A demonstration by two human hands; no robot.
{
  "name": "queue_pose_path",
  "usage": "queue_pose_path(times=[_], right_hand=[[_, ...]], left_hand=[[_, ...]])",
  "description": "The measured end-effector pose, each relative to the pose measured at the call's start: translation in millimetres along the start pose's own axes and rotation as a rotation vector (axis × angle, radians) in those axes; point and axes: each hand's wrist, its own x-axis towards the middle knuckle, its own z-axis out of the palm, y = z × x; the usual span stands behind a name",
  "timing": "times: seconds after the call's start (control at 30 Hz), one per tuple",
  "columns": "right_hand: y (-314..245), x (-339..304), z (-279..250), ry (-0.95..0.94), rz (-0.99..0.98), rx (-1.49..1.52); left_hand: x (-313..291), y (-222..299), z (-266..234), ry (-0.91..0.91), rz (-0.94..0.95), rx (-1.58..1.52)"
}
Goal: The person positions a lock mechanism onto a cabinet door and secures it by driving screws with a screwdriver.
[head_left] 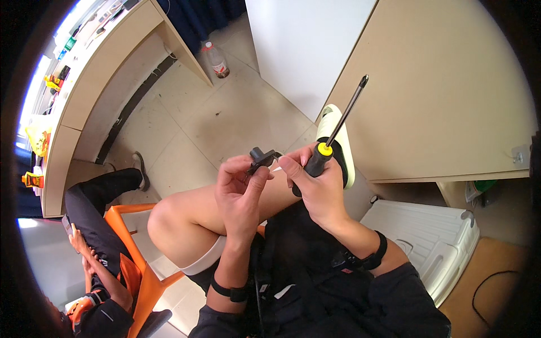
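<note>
The left hand (239, 194) pinched a dark, cylinder-topped part (261, 160). The right hand (324, 194) gripped a yellow-collared, metal-shafted screwdriver (325, 149).

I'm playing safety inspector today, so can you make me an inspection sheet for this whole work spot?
Surface: no tabletop under the hands; the work is held up near the person's bare leg, above the tiled floor.
Job's things: small black part; screwdriver, tip pointing away from the body.
Clutter: bottle standing on the floor; yellow packets on the desk.
Grips: left grip pinches the black part; right grip holds the screwdriver's handle.
Cables: dark cord at lower right; use unclear.
Surroundings: another person on an orange chair; white case at right.
</note>
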Motion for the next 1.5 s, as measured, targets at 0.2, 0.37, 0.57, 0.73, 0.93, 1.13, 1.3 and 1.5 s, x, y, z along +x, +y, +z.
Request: queue_pose_path(times=[0.2,0.37,0.57,0.73,0.93,1.13,1.3,1.5], right_hand=[[1,2,2,0.0,-0.008,-0.001],[4,1,3,0.012,-0.053,0.001],[8,4,3,0.033,-0.126,0.005],[3,4,3,-0.044,-0.128,-0.122],[6,10,-6,-0.045,-0.093,-0.24],[7,11,-6,-0.099,0.052,-0.086],[1,6,-4,-0.162,0.061,-0.135],[5,1,-5,-0.129,0.082,-0.063]], left_hand=[[-1,1,-2,-0.038,0.025,0.031],[-2,1,-2,-0.051,0.002,0.017],[-2,-1,-1,-0.075,-0.003,0.0],[-3,6,2,-0.06,-0.148,-0.083],[-4,6,2,-0.087,-0.175,-0.067],[-4,4,1,-0.03,-0.174,-0.065],[-1,8,3,0.026,-0.221,-0.13],[-4,4,-2,-0.033,-0.178,-0.068]])
